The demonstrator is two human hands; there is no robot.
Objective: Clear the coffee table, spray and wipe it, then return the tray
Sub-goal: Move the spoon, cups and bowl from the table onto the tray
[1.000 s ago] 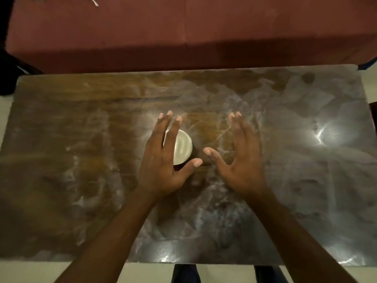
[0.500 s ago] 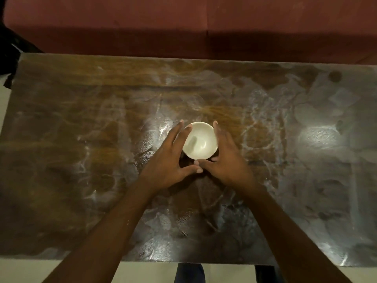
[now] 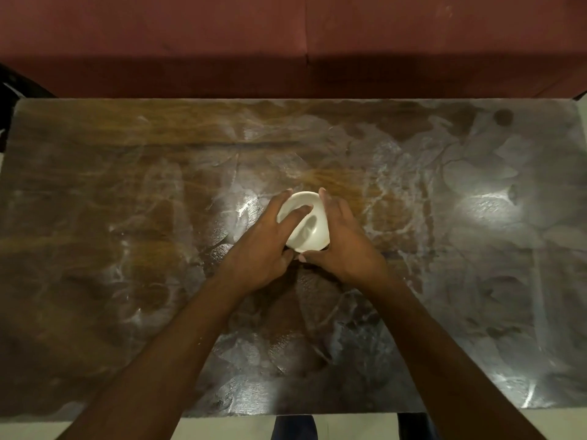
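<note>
A small white bowl (image 3: 309,227) sits near the middle of the brown, glossy coffee table (image 3: 127,217). My left hand (image 3: 263,246) wraps the bowl's left side, with one finger lying across its rim. My right hand (image 3: 344,246) presses against its right side, thumb curled under the near edge. Both hands cup the bowl between them. I cannot tell whether the bowl rests on the table or is lifted. No tray, spray bottle or cloth is in view.
A dark red sofa (image 3: 286,42) runs along the table's far edge. Pale floor shows at the near edge (image 3: 222,428), with a dark table leg (image 3: 413,427) at the near right. Bright light glare lies on the table's right part (image 3: 486,208).
My two hands, spread apart above the bowl a second ago, have come together and closed around its sides. The left fingers now reach over the rim.
</note>
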